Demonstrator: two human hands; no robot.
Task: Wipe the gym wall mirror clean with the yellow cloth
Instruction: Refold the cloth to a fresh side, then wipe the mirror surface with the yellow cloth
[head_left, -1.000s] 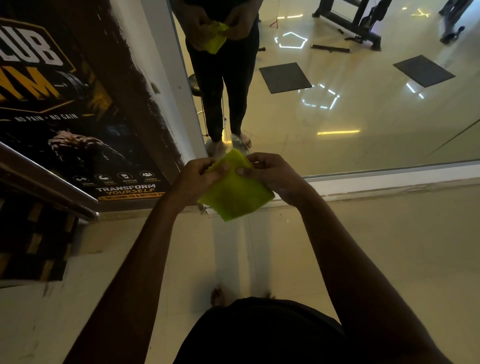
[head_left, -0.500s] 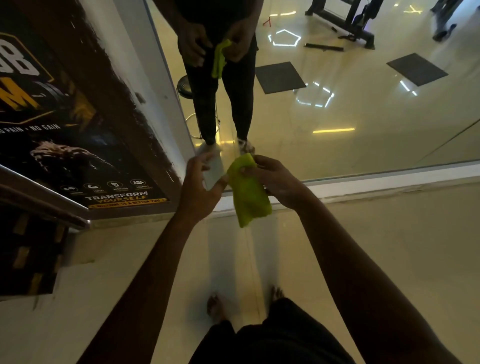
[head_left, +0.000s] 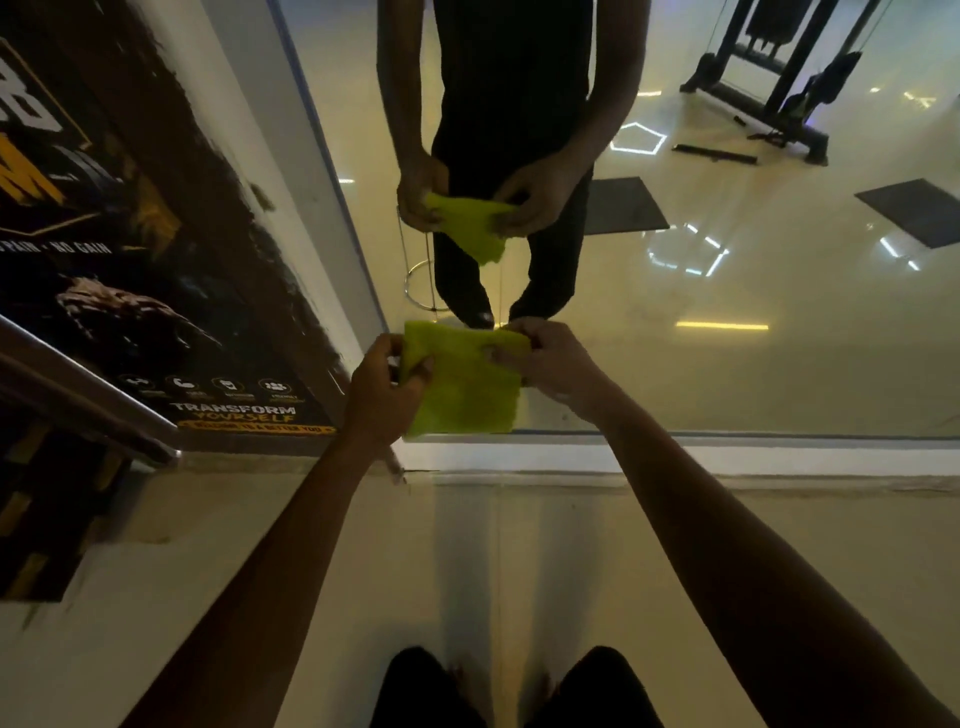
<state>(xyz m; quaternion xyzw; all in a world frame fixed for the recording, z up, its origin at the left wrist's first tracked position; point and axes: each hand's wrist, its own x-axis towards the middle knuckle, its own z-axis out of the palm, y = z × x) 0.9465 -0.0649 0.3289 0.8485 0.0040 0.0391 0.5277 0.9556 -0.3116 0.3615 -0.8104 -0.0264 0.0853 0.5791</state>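
We hold the cloth (head_left: 462, 387) in front of the mirror (head_left: 675, 322), near its bottom edge; left hand (head_left: 382, 387) and right hand (head_left: 553, 364) both pinch its top corners.

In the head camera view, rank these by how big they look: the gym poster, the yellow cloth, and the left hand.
1. gym poster
2. yellow cloth
3. left hand, though it looks close to the cloth in size.
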